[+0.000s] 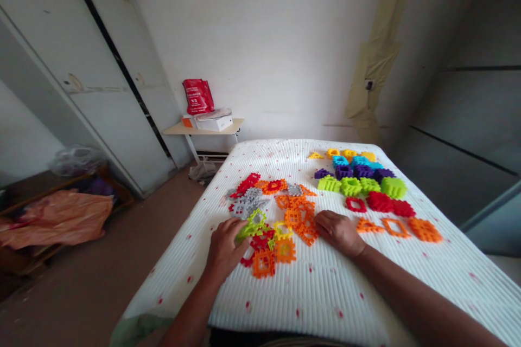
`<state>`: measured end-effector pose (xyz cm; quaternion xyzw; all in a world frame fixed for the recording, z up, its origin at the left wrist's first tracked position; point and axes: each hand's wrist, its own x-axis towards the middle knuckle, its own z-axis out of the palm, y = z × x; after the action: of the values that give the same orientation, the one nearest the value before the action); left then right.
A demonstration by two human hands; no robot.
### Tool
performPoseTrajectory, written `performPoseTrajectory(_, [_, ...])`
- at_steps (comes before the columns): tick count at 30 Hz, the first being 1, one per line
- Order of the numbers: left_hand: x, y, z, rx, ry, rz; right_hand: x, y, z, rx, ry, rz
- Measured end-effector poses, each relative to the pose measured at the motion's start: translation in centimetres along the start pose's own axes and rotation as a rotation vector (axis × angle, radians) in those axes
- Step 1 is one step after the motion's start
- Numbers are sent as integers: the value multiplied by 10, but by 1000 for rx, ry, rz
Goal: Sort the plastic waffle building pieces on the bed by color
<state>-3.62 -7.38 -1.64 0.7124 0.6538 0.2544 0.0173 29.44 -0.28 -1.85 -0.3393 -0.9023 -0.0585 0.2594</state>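
My left hand (226, 243) is at the left side of a loose pile, thumb and fingers closed on a lime-green interlocking plastic tile (255, 220). Around it lie red tiles (262, 241), a yellow tile (282, 230), orange square tiles (264, 264) and grey tiles (247, 204). My right hand (337, 232) rests with curled fingers against the right edge of a cluster of orange tiles (300, 217). Its fingertips are hidden, so what they hold, if anything, cannot be seen.
To the right, tiles stand in rows by colour: yellow (349, 153), light blue (360, 161), purple (363, 171), green (351, 186), red (380, 202) and orange (425, 230). A white quilted bedspread (325, 298) lies under everything. Behind is a small table (175, 129) with a red bag (197, 96).
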Motion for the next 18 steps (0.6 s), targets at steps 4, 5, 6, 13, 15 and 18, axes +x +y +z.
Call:
performPoseTrajectory(4, [4,14,1,60,-4,4,1,0,0,-4,-20,7])
performPoseTrajectory(5, [5,18,1,81,-9,-1,1,0,0,-3,-27,13])
performPoseTrajectory(6, [7,22,2,100,-14,-5,1,0,1,-3,-33,20])
performPoseTrajectory(13, [17,37,13,116,-14,20,2,-2,1,-13,-51,50])
performPoseTrajectory(15, [20,39,16,98,-29,66,3,-2,2,-23,-65,63])
performPoseTrajectory(18, [24,43,20,89,-66,130,3,-1,4,-35,-83,78])
